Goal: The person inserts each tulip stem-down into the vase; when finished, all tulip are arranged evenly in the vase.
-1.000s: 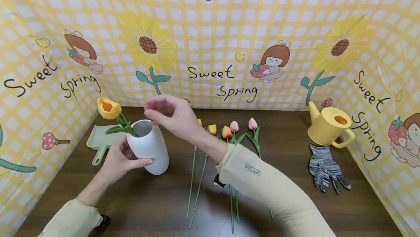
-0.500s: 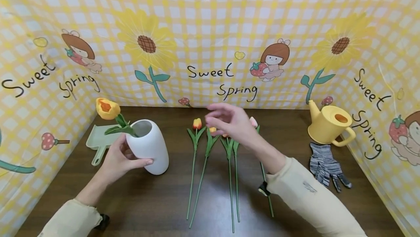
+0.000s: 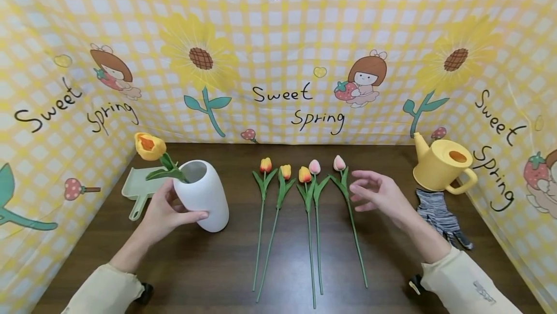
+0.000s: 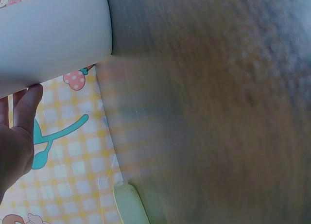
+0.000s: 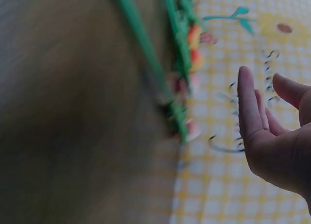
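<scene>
My left hand (image 3: 167,215) grips the white vase (image 3: 208,203), thumb across its front and fingers round the far left side; the vase leans slightly left. A yellow tulip (image 3: 150,147) stands in its mouth, bloom tipped over the left rim. In the left wrist view the vase (image 4: 53,37) shows at the upper left, fingertips at its side. My right hand (image 3: 383,195) holds nothing, fingers loosely bent, just right of the rightmost pink tulip (image 3: 344,178). The right wrist view shows this hand (image 5: 272,131) with thumb and fingers apart.
Left of that pink tulip lie another pink tulip (image 3: 315,167), a yellow tulip (image 3: 285,173) and two orange-red tulips, one of them (image 3: 266,165) leftmost. A yellow watering can (image 3: 441,166) and grey glove (image 3: 437,212) are at right; a pale green dustpan (image 3: 140,183) lies behind the left hand.
My right hand has moved from beside the vase mouth, across the lying tulips, to the right of the last pink one. The left hand keeps its hold on the vase.
</scene>
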A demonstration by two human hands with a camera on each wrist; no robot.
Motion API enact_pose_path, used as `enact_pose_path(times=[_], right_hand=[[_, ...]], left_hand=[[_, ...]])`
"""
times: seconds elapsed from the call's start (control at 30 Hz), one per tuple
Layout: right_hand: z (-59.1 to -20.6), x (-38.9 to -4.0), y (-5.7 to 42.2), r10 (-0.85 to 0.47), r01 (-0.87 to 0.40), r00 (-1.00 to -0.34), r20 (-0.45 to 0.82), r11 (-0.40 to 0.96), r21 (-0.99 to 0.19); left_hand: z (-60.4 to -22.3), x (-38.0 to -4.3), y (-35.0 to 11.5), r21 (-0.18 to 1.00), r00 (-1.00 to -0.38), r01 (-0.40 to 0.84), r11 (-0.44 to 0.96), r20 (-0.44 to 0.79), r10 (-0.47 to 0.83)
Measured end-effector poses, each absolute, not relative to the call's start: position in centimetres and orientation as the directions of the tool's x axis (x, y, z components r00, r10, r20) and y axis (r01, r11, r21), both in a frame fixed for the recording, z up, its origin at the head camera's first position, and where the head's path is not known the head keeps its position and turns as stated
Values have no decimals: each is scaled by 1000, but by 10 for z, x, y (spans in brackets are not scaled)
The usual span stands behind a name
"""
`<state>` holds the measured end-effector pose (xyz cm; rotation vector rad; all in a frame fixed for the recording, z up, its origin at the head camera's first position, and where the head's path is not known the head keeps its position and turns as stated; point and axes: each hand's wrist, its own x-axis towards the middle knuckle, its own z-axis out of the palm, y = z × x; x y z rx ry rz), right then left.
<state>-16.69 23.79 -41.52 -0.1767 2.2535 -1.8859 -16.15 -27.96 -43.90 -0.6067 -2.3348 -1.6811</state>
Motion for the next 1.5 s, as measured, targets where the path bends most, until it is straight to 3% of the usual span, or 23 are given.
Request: enact_pose_path(times=[0.3, 0.67, 0.93, 1.5], right_hand=[[-446, -172, 258, -256, 218, -920, -297, 297, -930], [-465, -189, 256, -204, 319, -885, -418, 388, -865], [-466, -193, 241, -179, 311, -880, -439, 482, -819], [-462, -192, 237, -169, 284, -892, -419, 511, -811]], left_hand=[[-445, -161, -280, 857, -894, 442, 266, 396, 211], [-450, -163, -279, 857, -894, 442, 265, 396, 210], [-450, -154, -286, 860, -902, 427, 280, 382, 203], [-441, -162, -282, 861, -900, 429, 274, 381, 211]])
